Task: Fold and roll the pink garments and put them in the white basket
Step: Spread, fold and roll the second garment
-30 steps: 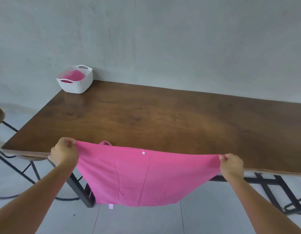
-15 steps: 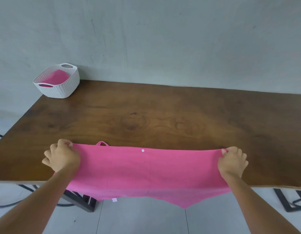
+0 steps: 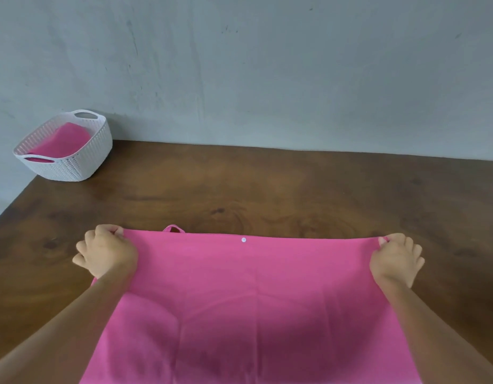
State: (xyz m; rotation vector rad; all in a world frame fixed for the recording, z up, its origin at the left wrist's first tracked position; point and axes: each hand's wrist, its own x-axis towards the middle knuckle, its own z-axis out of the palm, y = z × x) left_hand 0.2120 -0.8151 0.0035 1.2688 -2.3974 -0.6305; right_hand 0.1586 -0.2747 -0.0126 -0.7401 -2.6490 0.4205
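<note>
A pink garment (image 3: 248,300) with a small white snap and a hanging loop on its far edge lies spread flat on the brown wooden table (image 3: 267,189). My left hand (image 3: 107,252) grips its far left corner. At the far right corner my right hand (image 3: 396,260) pinches the cloth. The garment's near part runs out of view at the bottom. A white woven basket (image 3: 73,164) stands at the table's far left corner, with another pink garment (image 3: 60,141) inside it.
A grey wall (image 3: 267,65) rises directly behind the table's far edge. The table's left edge runs diagonally at the left of the view, just past the basket.
Both hands have carried the garment forward, from hanging off the table's near edge to lying spread on the tabletop. The view has moved closer over the table.
</note>
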